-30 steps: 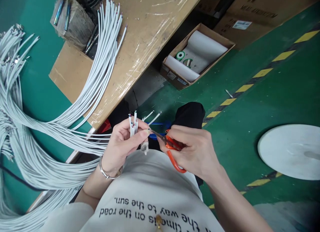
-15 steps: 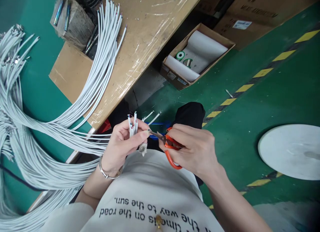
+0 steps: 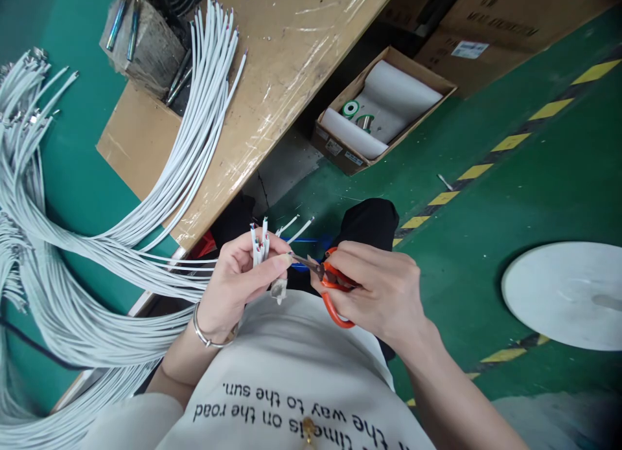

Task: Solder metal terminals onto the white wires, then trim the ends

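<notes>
My left hand (image 3: 238, 278) is closed around a small bunch of white cable ends (image 3: 259, 241) that stick up between thumb and fingers, with coloured wires showing at the tips. My right hand (image 3: 376, 288) grips orange-handled scissors (image 3: 326, 283). The scissor blades point left and their tip touches the cable ends at my left thumb. A silver bracelet sits on my left wrist. Both hands are held over my lap, just off the edge of the workbench.
Many long white cables (image 3: 160, 178) fan across the green mat and the brown workbench (image 3: 286, 68) at left. A taped block with metal tools (image 3: 140, 42) stands at the back. On the green floor lie an open cardboard box (image 3: 383, 107) and a white round disc (image 3: 564, 291).
My right hand has closed the scissor handles slightly and shifted a little up and left. My left hand and the cable ends have stayed almost still.
</notes>
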Demonstrator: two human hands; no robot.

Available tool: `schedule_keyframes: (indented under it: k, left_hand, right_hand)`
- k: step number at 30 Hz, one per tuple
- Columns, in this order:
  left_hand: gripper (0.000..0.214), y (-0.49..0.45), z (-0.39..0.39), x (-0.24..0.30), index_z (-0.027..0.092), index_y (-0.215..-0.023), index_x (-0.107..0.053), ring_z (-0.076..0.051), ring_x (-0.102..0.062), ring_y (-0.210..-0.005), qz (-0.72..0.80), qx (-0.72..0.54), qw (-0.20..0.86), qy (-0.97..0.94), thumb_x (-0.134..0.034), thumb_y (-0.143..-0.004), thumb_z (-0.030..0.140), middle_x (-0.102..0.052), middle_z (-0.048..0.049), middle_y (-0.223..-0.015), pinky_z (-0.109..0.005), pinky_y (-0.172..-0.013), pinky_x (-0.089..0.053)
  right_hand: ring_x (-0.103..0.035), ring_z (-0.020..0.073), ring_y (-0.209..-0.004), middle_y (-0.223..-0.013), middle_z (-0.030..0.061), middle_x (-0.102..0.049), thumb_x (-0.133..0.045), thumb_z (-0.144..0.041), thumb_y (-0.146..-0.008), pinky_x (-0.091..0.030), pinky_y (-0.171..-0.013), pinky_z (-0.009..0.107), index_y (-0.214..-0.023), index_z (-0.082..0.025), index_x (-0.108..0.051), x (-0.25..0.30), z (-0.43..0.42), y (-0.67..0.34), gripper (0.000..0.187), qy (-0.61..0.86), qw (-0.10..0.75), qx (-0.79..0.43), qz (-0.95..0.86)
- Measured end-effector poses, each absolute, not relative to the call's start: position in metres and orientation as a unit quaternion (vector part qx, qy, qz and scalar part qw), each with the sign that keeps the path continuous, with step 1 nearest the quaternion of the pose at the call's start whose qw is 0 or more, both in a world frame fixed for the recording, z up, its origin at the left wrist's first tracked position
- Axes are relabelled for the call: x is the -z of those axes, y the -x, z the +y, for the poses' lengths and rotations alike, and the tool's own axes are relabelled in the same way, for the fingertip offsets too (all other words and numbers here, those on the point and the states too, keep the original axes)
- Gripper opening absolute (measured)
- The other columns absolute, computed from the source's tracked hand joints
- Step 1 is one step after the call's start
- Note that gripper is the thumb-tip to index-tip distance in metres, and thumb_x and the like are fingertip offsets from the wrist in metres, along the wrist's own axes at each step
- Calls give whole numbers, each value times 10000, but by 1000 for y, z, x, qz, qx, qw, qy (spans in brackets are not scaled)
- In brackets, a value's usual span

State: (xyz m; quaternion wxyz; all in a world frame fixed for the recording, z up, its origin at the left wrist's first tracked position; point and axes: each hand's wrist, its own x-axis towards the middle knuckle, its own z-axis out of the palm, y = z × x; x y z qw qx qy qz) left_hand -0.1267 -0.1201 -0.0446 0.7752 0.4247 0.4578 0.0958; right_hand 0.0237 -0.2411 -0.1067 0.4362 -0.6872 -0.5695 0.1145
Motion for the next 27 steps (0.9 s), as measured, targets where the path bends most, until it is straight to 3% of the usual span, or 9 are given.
schedule_keyframes:
  k: [17,23,27]
  left_hand:
    - [163,124,-122,47,162,-841,-764,-6,-401,-449,434,-128,780,-432,-892,-831,263,-631,36,-612,-104,-412,-327]
    - [131,122,-126,47,164,-827,-776,-28,-460,-496,445,-156,742,-476,-870,-854,252,-594,46,-583,-125,-480,-388]
    - [154,129,-128,49,163,-823,-791,-28,-436,-495,453,-139,738,-480,-877,-849,288,-565,49,-557,-133,-475,-349]
  right_hand:
    - [-282,87,-487,-546,-55,-343,-639,-98,-860,-209,-460,284,-556,-215,-350,111,-244,-20,436,701,427,-104,-562]
    - [-292,61,-452,-503,-62,-370,-663,-62,-781,-189,-428,261,-516,-196,-407,115,-234,-1,392,700,558,-152,-420]
    - [-298,70,-366,-424,-56,-339,-586,-130,-867,-222,-390,262,-476,-230,-377,120,-228,-24,454,694,642,-122,-302]
